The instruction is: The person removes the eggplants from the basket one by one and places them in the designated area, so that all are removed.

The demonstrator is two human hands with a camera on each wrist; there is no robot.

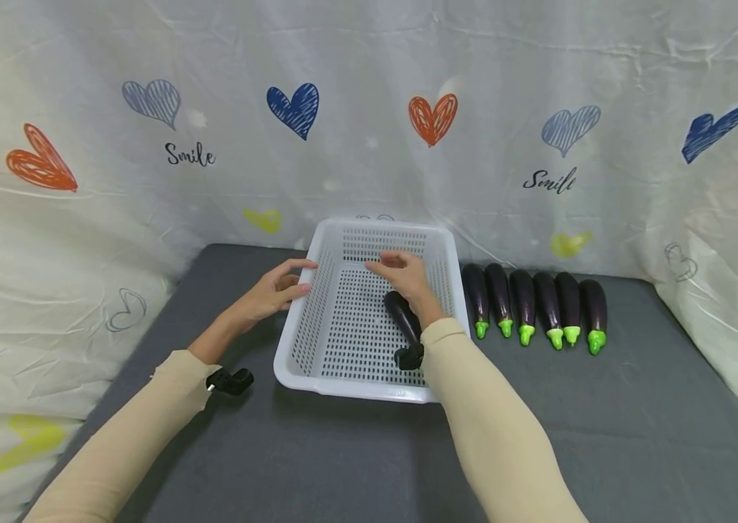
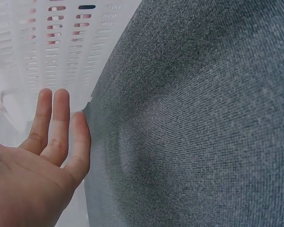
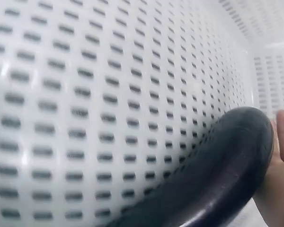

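Observation:
A white plastic basket (image 1: pixel 356 378) with slotted walls stands on the grey table. At its left wall is my left hand (image 1: pixel 274 290), its thumb and a fingertip at the rim; the left wrist view shows the other fingers fairly straight outside the slotted side. One dark eggplant (image 1: pixel 403 318) lies on the basket floor, partly hidden by my right wrist and its black camera. Over the basket, just beyond that eggplant, my right hand (image 1: pixel 408 280) has its fingers extended and holds nothing. The eggplant (image 3: pixel 227 165) looms large in the right wrist view.
Several eggplants (image 1: pixel 522 301) with green stems lie in a row on the table (image 1: pixel 657 407), right of the basket. A white curtain (image 1: pixel 369 167) printed with hearts hangs behind the table and along both sides.

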